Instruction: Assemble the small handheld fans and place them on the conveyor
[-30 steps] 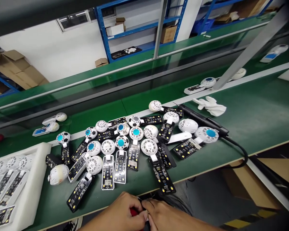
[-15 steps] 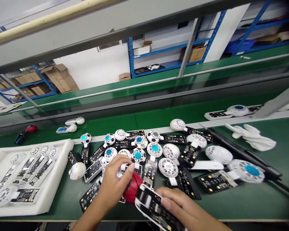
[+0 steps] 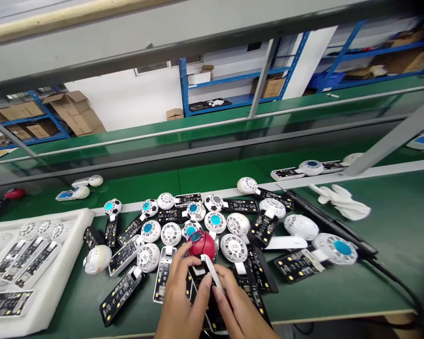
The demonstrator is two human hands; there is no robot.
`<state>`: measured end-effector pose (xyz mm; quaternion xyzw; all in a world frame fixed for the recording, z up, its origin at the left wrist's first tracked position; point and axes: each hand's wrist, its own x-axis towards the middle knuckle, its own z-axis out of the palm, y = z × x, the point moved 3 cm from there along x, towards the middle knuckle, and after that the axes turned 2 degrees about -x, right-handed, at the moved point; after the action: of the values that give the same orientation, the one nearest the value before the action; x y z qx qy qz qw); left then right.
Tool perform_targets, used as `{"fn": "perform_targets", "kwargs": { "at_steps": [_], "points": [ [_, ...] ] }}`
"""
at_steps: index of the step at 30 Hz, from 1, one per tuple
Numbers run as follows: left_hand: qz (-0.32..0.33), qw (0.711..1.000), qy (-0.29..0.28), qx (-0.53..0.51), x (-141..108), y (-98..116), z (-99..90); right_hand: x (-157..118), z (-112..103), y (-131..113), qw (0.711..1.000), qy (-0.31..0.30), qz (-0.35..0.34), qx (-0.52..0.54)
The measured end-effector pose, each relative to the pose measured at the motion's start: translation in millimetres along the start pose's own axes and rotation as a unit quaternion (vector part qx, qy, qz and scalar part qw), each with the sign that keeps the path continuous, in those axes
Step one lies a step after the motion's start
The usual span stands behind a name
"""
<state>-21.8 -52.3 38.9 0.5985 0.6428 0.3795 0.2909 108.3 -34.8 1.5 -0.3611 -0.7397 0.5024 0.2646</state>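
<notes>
My left hand is closed around the neck of a unit with a red ball-shaped head, which has black lines and a blue disc. A dark circuit board, largely hidden by my fingers, runs down from the head between my hands. My right hand pinches a narrow white casing, turned edge-on just below the red head. My left thumb reaches close to this casing; whether it touches is unclear. Around both hands lie similar units with white round heads and black circuit boards.
A white foam tray with several units stands at the left. On the right lie a black corded tool, probably an electric screwdriver, and white gloves or finger-shaped pieces. A grey slanted post rises at the right. Behind runs a green conveyor.
Both hands have come together at the red-headed unit. The board in my right hand has turned from face-up to edge-on. The view has swung slightly right.
</notes>
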Motion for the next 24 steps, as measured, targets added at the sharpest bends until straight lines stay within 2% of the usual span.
{"fn": "perform_targets", "kwargs": {
  "at_steps": [6,10,12,14,16,20,24],
  "points": [
    [-0.038,0.998,0.001,-0.058,11,-1,7.4,0,-1,3,0.999,0.038,0.021,-0.027],
    [-0.007,0.998,-0.03,-0.047,4,5,16.4,-2,-3,-1,0.996,0.072,0.044,0.001],
    [0.004,0.998,0.01,-0.055,-3,6,19.5,-5,-1,-1,0.992,0.115,0.052,0.003],
    [-0.011,0.994,0.076,-0.076,-9,2,21.6,-9,2,0,0.983,0.172,0.058,0.007],
    [-0.036,0.991,0.102,-0.083,-13,-3,24.6,-12,6,0,0.973,0.22,0.061,0.013],
    [-0.042,0.997,0.061,0.014,-12,-9,27.3,-11,12,0,0.965,0.256,0.05,-0.008],
    [0.048,0.986,0.069,0.144,-9,-11,28.4,-9,15,6,0.965,0.256,0.046,-0.037]
  ]
}}
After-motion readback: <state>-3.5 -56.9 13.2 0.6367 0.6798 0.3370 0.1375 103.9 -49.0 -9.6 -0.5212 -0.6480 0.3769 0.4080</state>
